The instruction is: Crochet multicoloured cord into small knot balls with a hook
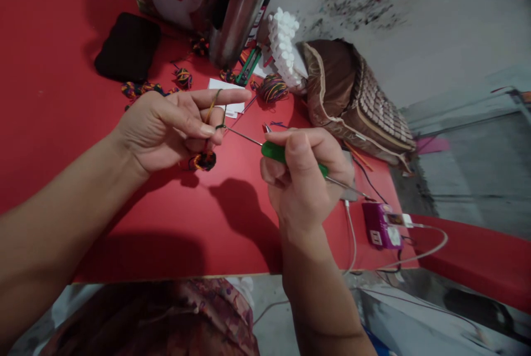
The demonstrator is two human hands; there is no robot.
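My right hand [305,173] is closed around the green handle of a crochet hook [274,151], whose thin metal shaft points left. The hook's tip meets a dark loop of yarn at the fingertips of my left hand [170,126]. Thumb and fingers of that hand pinch the multicoloured yarn [211,110], with a strand wrapped over the stretched index finger. Below those fingers hangs a small round crocheted piece [204,161] in dark, orange and red yarn. A ball of multicoloured yarn [272,88] lies on the table behind my hands.
On the red table [166,245] are a black case [128,46], a smaller yarn ball [183,78], white paper [236,107], a green cutter [249,66] and a metal cylinder [240,8]. A brown bag [352,96] and a purple box with cables [379,226] stand at the right.
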